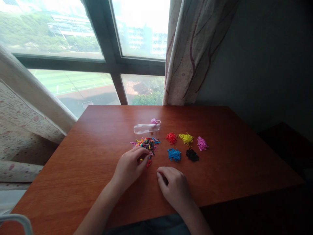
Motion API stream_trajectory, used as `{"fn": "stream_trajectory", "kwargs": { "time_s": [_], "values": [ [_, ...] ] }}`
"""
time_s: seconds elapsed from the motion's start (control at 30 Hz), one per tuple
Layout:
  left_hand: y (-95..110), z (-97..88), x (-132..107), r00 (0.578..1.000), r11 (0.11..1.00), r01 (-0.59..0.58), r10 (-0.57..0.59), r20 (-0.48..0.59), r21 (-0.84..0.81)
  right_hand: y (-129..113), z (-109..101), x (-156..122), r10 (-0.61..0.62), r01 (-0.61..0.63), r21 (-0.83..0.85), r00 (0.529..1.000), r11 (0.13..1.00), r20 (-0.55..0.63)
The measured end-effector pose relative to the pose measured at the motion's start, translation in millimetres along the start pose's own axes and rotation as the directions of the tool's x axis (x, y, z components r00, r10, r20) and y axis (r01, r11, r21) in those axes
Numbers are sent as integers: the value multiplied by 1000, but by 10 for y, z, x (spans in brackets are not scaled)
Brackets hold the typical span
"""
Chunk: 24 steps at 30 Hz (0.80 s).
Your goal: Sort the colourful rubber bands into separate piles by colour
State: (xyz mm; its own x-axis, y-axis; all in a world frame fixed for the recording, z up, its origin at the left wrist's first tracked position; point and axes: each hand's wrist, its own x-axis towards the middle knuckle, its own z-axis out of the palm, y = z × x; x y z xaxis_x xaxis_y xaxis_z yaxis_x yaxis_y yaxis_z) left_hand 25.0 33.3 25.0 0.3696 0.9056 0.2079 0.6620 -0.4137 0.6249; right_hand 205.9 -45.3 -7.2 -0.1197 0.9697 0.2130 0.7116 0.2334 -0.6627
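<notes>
My left hand (130,164) is over the near side of a mixed pile of small colored rubber bands (146,143). Its thumb and index finger are pinched together, with a bit of pink band showing at the tips. Part of the pile is hidden under the fingers. My right hand (174,184) rests on the table to the right, fingers curled in and thumb against the index finger; whether anything is in them is hidden. Sorted heaps lie to the right: red bands (171,138), yellow bands (186,138), pink bands (202,143), blue bands (174,154) and black bands (192,155).
Behind the mixed pile, a clear plastic bottle (145,129) lies on its side, beside a pink looped piece (155,121). The brown wooden table (80,156) reaches back to a window (111,63), with curtains (186,52) on both sides. A pale curved bar (22,218) is at lower left.
</notes>
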Motion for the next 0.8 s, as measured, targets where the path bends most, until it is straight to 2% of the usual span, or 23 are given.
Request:
{"fn": "stream_trajectory", "kwargs": {
  "time_s": [0.13, 0.33, 0.6, 0.8],
  "values": [
    [-162, -87, -204, 997, 999, 31, -32, -73, -10, -6, 16, 47, 31, -31, -57, 1000, 998, -4],
    [-158, 3, -429, 999, 1000, 28, -28, -36, -11, 5, 70, 211, 50, -53, -145, 999, 988, -22],
    [-112, 15, -450, 998, 997, 62, -62, 1, 34, -18, 175, 466, 61, -78, -232, 995, 970, -78],
    [-104, 10, -451, 996, 995, 85, -86, 16, 46, -20, 209, 514, 51, -75, -253, 993, 965, -102]
  ]
}}
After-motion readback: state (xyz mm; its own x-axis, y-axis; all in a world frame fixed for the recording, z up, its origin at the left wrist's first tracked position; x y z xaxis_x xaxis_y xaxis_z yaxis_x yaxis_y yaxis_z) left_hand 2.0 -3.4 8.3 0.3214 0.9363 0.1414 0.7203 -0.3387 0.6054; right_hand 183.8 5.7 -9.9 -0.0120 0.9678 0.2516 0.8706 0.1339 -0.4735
